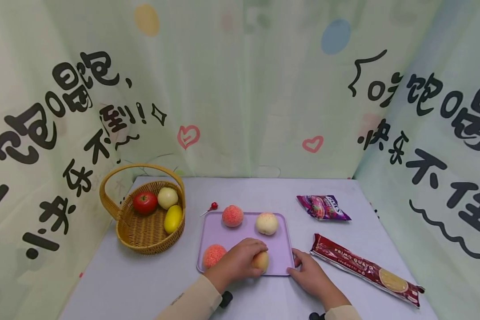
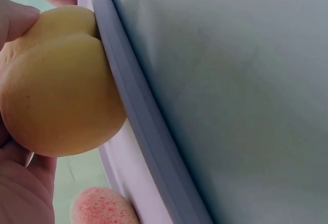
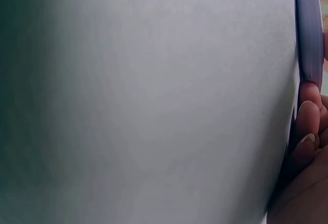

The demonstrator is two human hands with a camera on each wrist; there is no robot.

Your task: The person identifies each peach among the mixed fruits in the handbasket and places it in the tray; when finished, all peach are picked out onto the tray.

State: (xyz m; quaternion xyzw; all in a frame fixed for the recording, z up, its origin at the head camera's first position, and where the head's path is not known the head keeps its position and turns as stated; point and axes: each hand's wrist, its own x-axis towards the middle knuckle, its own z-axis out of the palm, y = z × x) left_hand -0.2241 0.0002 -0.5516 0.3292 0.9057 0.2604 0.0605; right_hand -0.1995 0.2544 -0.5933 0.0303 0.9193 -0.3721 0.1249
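In the head view my left hand (image 1: pixel 242 260) grips a yellow peach (image 1: pixel 261 261) at the front right of the lilac tray (image 1: pixel 240 240). The left wrist view shows the cleft of this peach (image 2: pixel 61 90) right at the tray's rim, with fingers around its side. My right hand (image 1: pixel 310 273) holds the tray's front right corner, its fingers (image 3: pixel 307 119) curled against the rim. Two rough coral-pink fruits, one at the back (image 1: pixel 233 216) and one at the front left (image 1: pixel 214 256), lie on the tray. A cream peach (image 1: pixel 266 223) sits at its back right.
Left of the tray stands a wicker basket (image 1: pixel 148 235) holding a tomato (image 1: pixel 145 203), a pale round fruit (image 1: pixel 167 198) and a yellow fruit (image 1: pixel 173 219). A red berry pick (image 1: pixel 214 206) lies behind the tray. To the right are a purple candy bag (image 1: pixel 323 207) and a spaghetti pack (image 1: pixel 366 269).
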